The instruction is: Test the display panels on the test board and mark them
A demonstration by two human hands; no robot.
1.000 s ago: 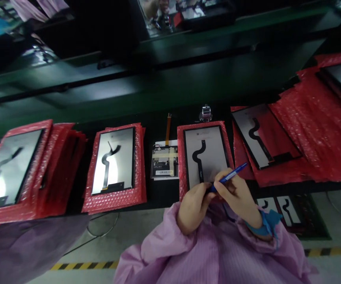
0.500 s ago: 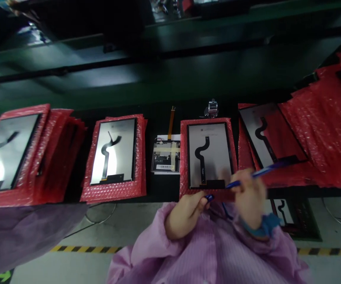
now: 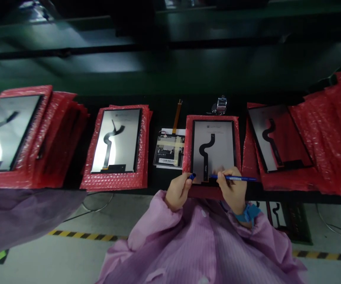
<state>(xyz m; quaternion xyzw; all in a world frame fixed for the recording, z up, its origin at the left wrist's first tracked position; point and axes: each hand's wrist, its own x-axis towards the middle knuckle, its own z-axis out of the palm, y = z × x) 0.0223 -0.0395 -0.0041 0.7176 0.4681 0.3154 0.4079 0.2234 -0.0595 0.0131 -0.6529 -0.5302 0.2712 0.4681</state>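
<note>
One slim blue pen [image 3: 237,178] is pinched between the thumb and fingers of the right hand [image 3: 233,192], its tip lying over a flat silver-grey display panel with a thin black border [image 3: 222,152]. The left hand [image 3: 176,192], fingers curled closely, grips a short blue pen cap [image 3: 192,176] near the panel's lower left corner. The panel lies on a red bubble-wrap sheet [image 3: 189,144] at the front of the black bench [image 3: 163,182]; a black S-shaped ribbon cable [image 3: 205,152] runs along its back, the pen tip just beside the cable's lower end. Beyond the sheet stands a small chrome counter [image 3: 221,105].

Likely faults: a sideways slip of the pen could catch the cable and strain its joint, and excess pressure could scratch or dent the panel. Since neither hand appears to brace the panel, a push might slide it on the wrap. The cap, small and held by the fingertips, could drop onto the panel if that grip loosened. Whether the tip touches the surface cannot be told.
</note>
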